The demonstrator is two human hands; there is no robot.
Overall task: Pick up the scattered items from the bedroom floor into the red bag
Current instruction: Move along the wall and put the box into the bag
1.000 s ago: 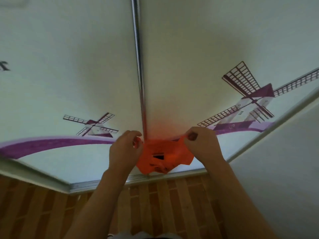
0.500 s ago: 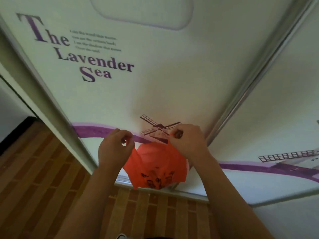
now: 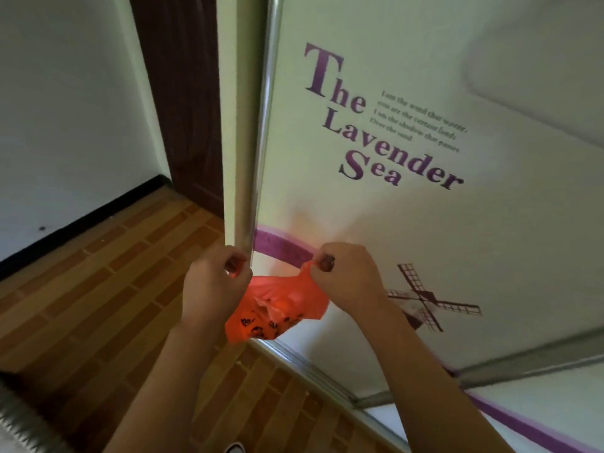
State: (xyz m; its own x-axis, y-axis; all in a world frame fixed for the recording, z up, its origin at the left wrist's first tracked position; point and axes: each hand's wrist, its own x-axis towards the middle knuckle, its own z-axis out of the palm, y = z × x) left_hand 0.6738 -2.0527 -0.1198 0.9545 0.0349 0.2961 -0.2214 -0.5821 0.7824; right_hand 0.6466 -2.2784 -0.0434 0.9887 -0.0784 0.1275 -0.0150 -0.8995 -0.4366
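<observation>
The red bag point(image 3: 277, 308) hangs crumpled between the person's two hands, held up at about waist height over the wood-pattern floor point(image 3: 98, 289), just in front of the wardrobe's sliding door point(image 3: 408, 207). The left hand point(image 3: 212, 289) has its fingers curled tight round one side of the bag's mouth; the right hand point(image 3: 346, 276) pinches the other edge between thumb and fingertips. The thin plastic is stretched taut across the top and bunched below, with black print showing on its lower part.

I'd say the worry is the film itself: pull those two edges apart too sharply and it could tear at the pinch, or slip out of the lighter right-hand grip and drop. The mouth also looks barely open, so anything fed in now might miss and fall back down.

No scattered items are in view here. Beyond the hands stand the door's metal frame point(image 3: 248, 191), purple lettering and a windmill decal point(image 3: 425, 299), and a dark doorway point(image 3: 183, 93) farther off.
</observation>
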